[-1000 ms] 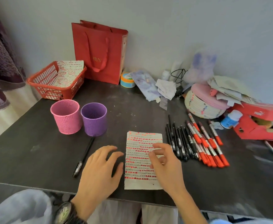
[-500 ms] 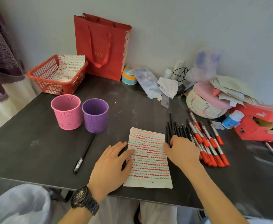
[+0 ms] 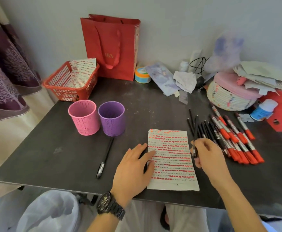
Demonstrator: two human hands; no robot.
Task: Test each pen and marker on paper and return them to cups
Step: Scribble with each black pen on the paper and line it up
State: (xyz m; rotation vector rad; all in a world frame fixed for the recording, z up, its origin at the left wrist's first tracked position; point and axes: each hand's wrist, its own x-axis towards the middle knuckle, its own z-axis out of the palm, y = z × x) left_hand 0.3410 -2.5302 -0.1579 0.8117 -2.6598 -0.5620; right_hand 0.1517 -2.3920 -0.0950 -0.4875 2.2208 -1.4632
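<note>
A sheet of paper [image 3: 170, 158] covered in rows of red and dark test marks lies near the front edge of the dark table [image 3: 70, 156]. My left hand [image 3: 133, 169] rests flat on its left edge. My right hand [image 3: 207, 156] pinches a black pen [image 3: 195, 139] just right of the paper, next to a row of black pens [image 3: 203, 129] and red-capped markers [image 3: 234, 141]. A pink cup [image 3: 84, 117] and a purple cup [image 3: 111, 118] stand to the left. One black pen [image 3: 105, 157] lies alone below the purple cup.
A red basket [image 3: 65, 87] holding marked paper and a red gift bag [image 3: 111, 46] stand at the back left. A woven basket [image 3: 227, 96], papers, a blue bottle [image 3: 262, 109] and a red box crowd the back right. A white bin bag [image 3: 48, 213] sits below the table's front edge.
My right hand moved from the paper to the pen row and now has lifted one black pen. My left hand shifted right onto the paper's left edge.
</note>
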